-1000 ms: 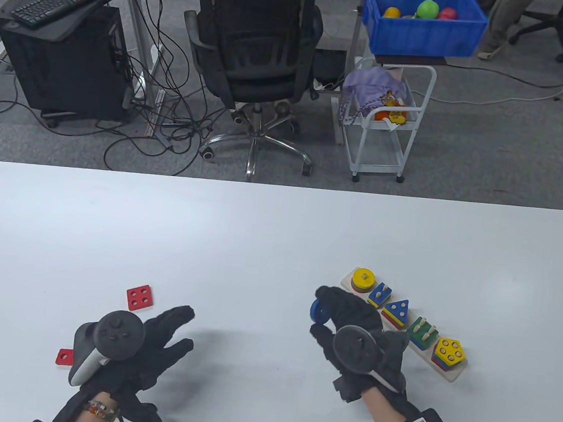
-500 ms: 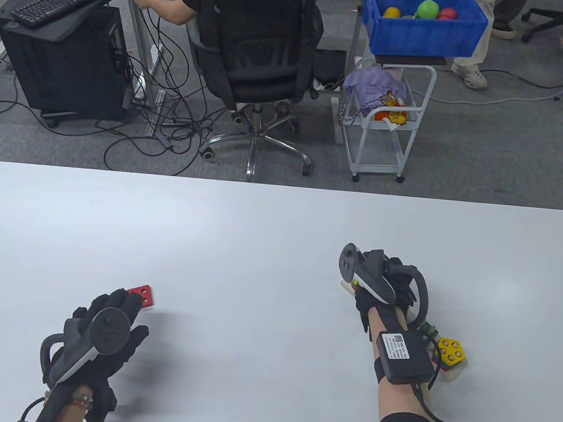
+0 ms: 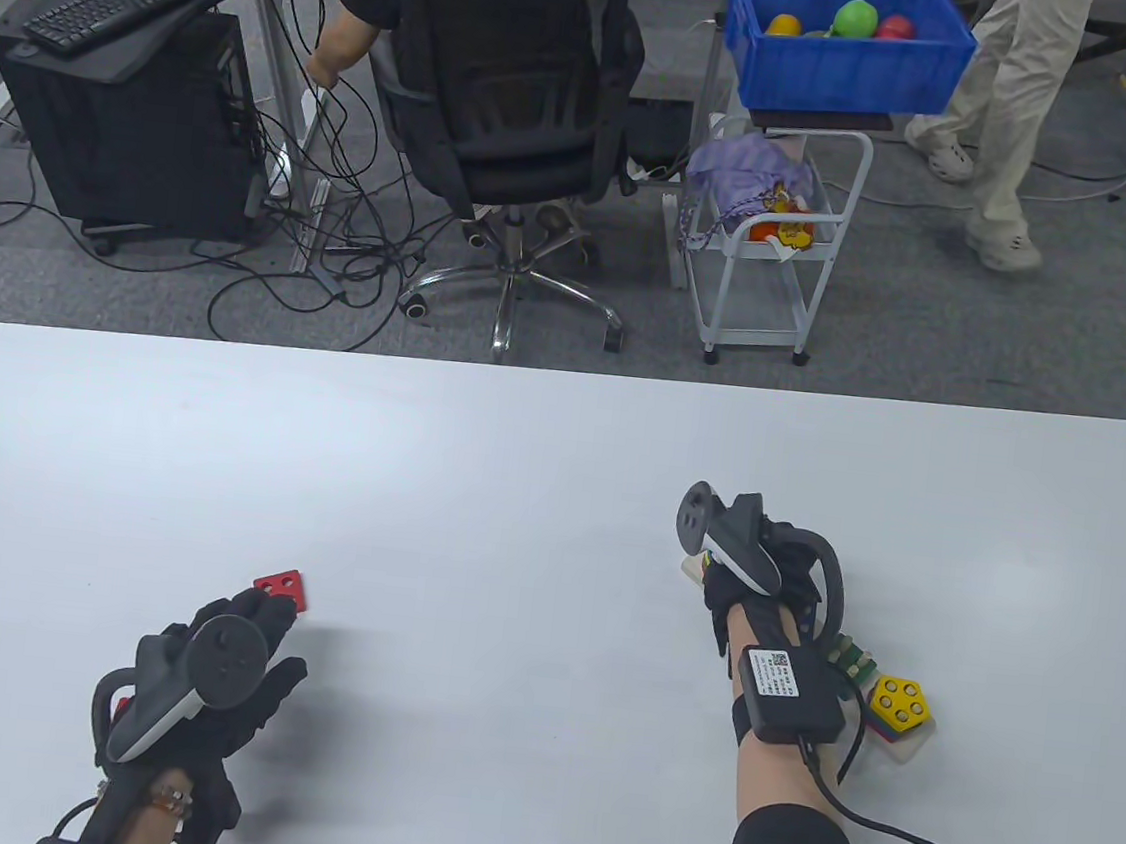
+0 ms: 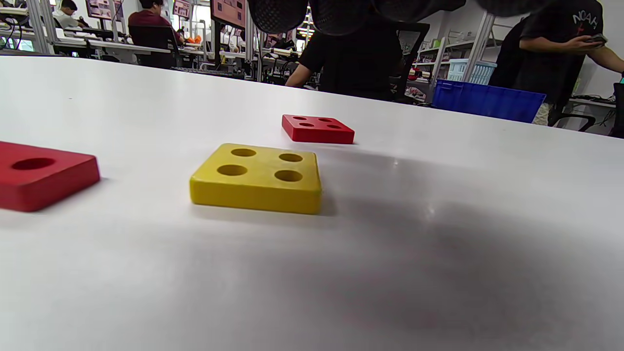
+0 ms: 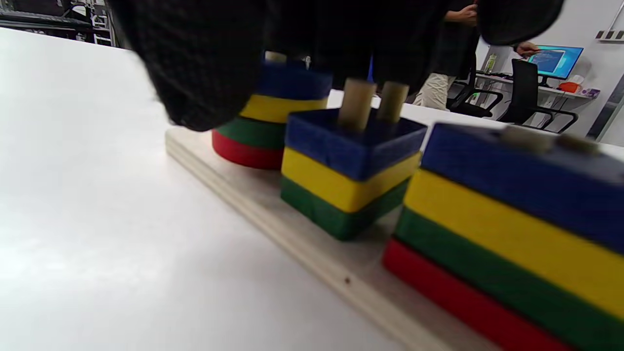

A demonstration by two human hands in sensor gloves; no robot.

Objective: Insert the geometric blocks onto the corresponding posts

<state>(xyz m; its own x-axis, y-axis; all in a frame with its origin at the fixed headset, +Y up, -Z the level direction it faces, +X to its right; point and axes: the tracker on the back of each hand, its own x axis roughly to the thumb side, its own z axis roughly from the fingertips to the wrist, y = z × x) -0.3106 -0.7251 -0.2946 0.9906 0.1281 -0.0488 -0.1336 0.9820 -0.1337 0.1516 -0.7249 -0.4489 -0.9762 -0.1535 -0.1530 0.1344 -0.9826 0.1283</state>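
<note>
Right hand (image 3: 759,563) over round stack (image 5: 273,114), blue disc on top, grip hidden; left hand (image 3: 227,648) relaxed, empty, above yellow square (image 4: 257,176). Risk: misaligned disc jams on post.

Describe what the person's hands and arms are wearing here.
Both hands wear black sensor gloves. The left hand carries a dark round-faced tracker with a white grip, and a beaded bracelet sits at that wrist. The right hand has a similar tracker, a black box with a white label strapped to the forearm, a black cable trailing off, and a dark sleeve.
</note>
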